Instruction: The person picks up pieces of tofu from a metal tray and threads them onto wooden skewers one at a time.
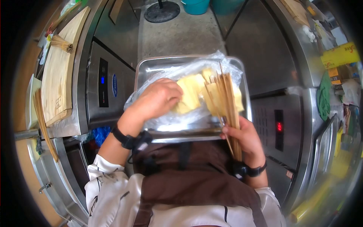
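Note:
My right hand (247,140) is closed around a bundle of thin wooden skewers (228,98), which points away from me over the tray. One skewer slants apart from the bundle near my thumb. My left hand (160,97) has its fingers curled at the left edge of a soft, flat yellow sheet (190,92), seemingly pinching it; the fingertips are partly hidden. More yellow pieces (213,100) lie beside it, partly behind the skewers. Under them is a crumpled clear plastic bag (155,121), spread in a shallow metal tray (185,137) in front of my apron.
Steel cabinets with displays stand left (103,81) and right (279,123). At the left, a wooden board (62,72) bears a skewer bundle (62,43); longer skewers (43,117) lean beside it. A teal bucket (196,6) and a round black base (162,13) stand on the floor.

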`<action>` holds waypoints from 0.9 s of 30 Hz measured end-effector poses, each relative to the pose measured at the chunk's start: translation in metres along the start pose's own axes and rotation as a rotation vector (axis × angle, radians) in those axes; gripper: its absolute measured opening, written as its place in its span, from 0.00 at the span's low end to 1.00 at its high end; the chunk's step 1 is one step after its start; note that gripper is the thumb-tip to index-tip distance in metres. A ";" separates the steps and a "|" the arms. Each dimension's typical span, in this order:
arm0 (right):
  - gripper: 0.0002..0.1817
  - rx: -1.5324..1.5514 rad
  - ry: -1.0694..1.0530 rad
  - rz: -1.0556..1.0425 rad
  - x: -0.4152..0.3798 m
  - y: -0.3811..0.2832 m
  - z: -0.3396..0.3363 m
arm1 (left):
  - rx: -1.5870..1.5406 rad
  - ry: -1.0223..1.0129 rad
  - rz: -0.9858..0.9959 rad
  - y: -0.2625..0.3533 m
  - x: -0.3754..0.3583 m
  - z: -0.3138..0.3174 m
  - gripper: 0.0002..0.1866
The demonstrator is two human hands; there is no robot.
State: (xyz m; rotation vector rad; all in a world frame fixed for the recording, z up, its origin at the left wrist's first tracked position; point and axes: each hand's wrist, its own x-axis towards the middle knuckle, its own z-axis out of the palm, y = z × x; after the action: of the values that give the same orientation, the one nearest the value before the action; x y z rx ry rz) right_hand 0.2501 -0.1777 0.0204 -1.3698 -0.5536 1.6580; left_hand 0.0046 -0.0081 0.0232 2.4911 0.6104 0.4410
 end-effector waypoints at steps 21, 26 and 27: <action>0.09 -0.019 0.002 -0.019 -0.002 0.001 0.003 | -1.385 0.598 -0.743 0.032 0.037 0.041 0.08; 0.09 -0.028 0.005 -0.021 -0.003 0.001 0.003 | -1.391 0.590 -0.694 0.035 0.040 0.045 0.09; 0.09 -0.035 0.006 -0.023 -0.003 0.001 0.003 | -1.376 0.592 -0.684 0.033 0.040 0.047 0.09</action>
State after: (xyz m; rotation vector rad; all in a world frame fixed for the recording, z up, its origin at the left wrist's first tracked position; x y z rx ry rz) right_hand 0.2471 -0.1799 0.0218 -1.3882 -0.5954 1.6319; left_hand 0.0688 -0.0327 0.0109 0.7732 0.8897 0.9042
